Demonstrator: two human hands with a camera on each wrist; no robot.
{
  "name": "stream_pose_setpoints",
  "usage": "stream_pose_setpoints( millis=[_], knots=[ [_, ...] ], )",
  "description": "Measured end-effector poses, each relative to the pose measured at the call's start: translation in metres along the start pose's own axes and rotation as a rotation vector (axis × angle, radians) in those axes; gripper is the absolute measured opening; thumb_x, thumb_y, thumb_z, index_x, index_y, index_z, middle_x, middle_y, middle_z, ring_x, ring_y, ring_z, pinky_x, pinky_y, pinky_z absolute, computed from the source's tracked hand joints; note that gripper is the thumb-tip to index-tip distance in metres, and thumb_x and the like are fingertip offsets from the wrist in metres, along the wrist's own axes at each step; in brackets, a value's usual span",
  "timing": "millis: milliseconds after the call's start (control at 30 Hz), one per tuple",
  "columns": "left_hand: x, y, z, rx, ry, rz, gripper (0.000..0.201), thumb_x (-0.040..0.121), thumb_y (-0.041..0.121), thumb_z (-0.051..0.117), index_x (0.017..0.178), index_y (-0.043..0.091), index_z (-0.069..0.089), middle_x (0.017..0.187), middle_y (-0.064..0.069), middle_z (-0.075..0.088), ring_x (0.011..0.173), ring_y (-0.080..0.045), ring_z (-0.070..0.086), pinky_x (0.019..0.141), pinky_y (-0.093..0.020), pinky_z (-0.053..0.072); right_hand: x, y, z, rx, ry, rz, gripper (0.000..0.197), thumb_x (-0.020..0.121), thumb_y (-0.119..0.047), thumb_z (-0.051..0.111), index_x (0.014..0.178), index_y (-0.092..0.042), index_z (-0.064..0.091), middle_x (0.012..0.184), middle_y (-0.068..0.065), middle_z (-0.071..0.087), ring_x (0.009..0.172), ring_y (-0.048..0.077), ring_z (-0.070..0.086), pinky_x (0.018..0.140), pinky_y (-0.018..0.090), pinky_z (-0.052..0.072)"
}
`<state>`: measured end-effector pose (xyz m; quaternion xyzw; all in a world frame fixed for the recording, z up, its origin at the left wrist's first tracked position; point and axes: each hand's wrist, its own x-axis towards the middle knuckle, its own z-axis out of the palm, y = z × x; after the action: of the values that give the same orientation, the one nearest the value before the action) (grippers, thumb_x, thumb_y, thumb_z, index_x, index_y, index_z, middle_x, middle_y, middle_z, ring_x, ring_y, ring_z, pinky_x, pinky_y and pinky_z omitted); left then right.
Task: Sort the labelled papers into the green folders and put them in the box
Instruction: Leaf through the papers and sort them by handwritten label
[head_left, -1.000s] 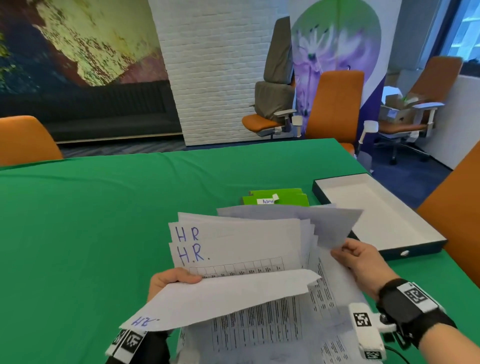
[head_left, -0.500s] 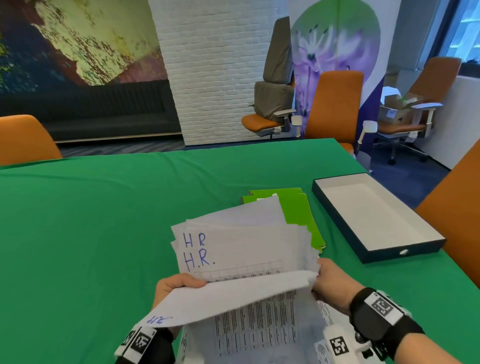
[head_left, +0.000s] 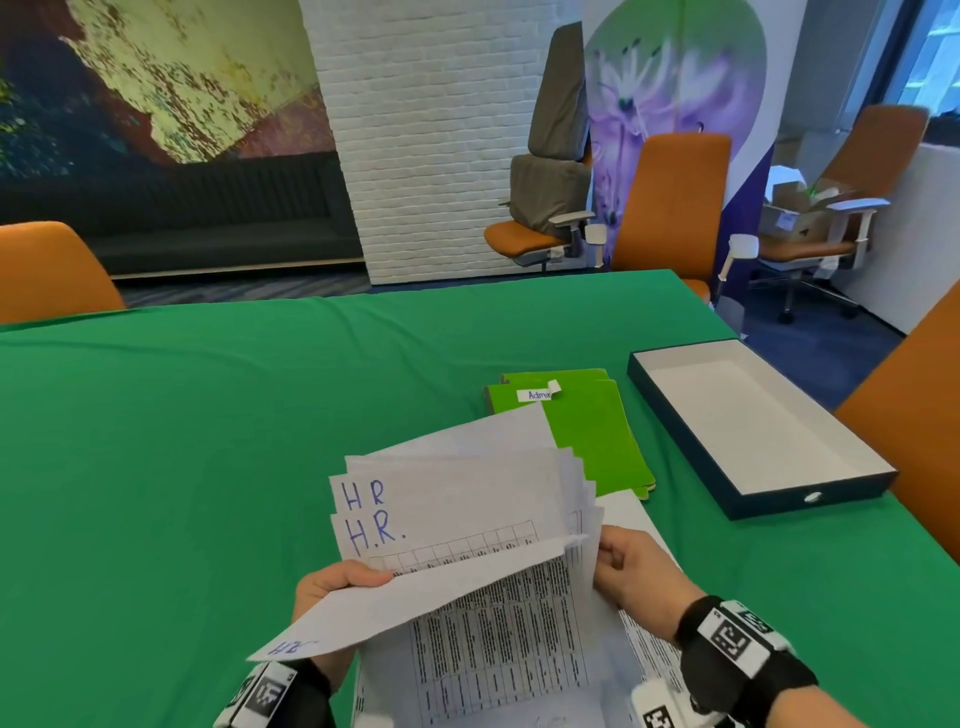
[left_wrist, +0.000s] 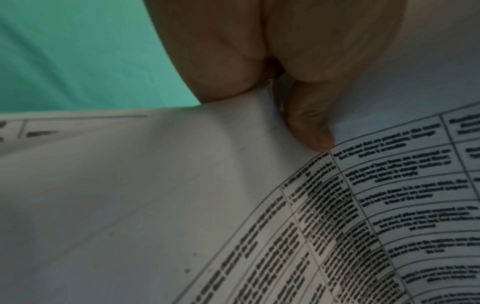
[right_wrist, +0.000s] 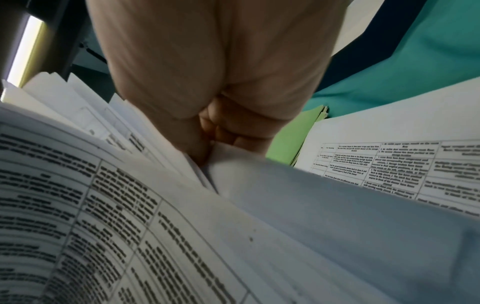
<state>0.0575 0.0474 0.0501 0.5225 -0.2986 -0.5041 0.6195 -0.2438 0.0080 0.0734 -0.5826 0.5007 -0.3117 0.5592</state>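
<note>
I hold a fanned stack of white papers (head_left: 457, 509) above the green table; two sheets show "HR" and "H.R." in blue ink. My left hand (head_left: 337, 584) grips the stack's left edge, its thumb (left_wrist: 309, 127) on a printed sheet (left_wrist: 389, 205). My right hand (head_left: 631, 571) pinches the right edges of several sheets (right_wrist: 202, 156). One sheet (head_left: 426, 603) folds forward over the stack, "HR" on its lower corner. Green folders (head_left: 587, 431) lie behind the papers; the top one carries a white label (head_left: 537, 395) reading "Admin". The shallow dark box (head_left: 675, 410), white inside, lies to their right.
More printed sheets (head_left: 644, 525) lie on the table under my right hand, next to the folders (right_wrist: 293, 148). Orange chairs stand at the far side (head_left: 670, 208), far left (head_left: 47, 275) and right edge (head_left: 914, 426). Green cloth (head_left: 208, 441) covers the table.
My right hand has let a raised sheet drop back and moved left to pinch the stack's right edge. The folders and their Admin label have come back into sight.
</note>
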Motion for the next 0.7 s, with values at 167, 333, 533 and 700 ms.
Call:
stream_pose_setpoints(
  millis=[167,333,533,700],
  knots=[
    [-0.003,0.003,0.005,-0.016,-0.024,0.050,0.023,0.059,-0.008,0.055,0.048,0.006,0.070,0.056,-0.016,0.067,0.048,-0.026,0.064,0.048,-0.026,0.054,0.003,-0.001,0.001,0.144,0.144,-0.017,0.020,0.090,-0.004,0.057,0.105,-0.012,0.068,0.094,0.002,0.075,0.088,0.018,0.072,0.075,0.026,0.058],
    [-0.008,0.005,0.005,-0.051,-0.058,0.003,0.028,0.035,0.021,0.087,0.050,0.005,0.070,0.056,-0.016,0.067,0.045,-0.024,0.063,0.043,-0.023,0.052,0.003,0.003,-0.002,0.202,0.146,0.036,0.017,0.095,-0.010,0.052,0.109,-0.012,0.059,0.093,0.011,0.075,0.087,0.029,0.071,0.080,0.042,0.057],
    [-0.023,0.029,0.021,-0.125,-0.141,-0.262,0.016,0.061,-0.011,0.057,0.046,-0.006,0.061,0.053,-0.021,0.059,0.040,-0.033,0.057,0.035,-0.034,0.049,0.003,0.009,-0.006,0.265,0.226,0.045,0.015,0.095,-0.006,0.049,0.105,-0.011,0.059,0.092,0.006,0.075,0.081,0.025,0.072,0.064,0.031,0.059],
    [-0.021,0.039,0.028,-0.162,-0.258,-0.477,0.048,0.049,-0.004,0.067,0.093,-0.021,0.058,0.099,-0.036,0.061,0.082,-0.049,0.059,0.074,-0.055,0.053,0.002,0.014,-0.009,0.261,0.220,0.050,0.023,0.088,0.007,0.055,0.102,-0.008,0.065,0.094,0.007,0.075,0.085,0.024,0.072,0.068,0.032,0.059]
  ],
)
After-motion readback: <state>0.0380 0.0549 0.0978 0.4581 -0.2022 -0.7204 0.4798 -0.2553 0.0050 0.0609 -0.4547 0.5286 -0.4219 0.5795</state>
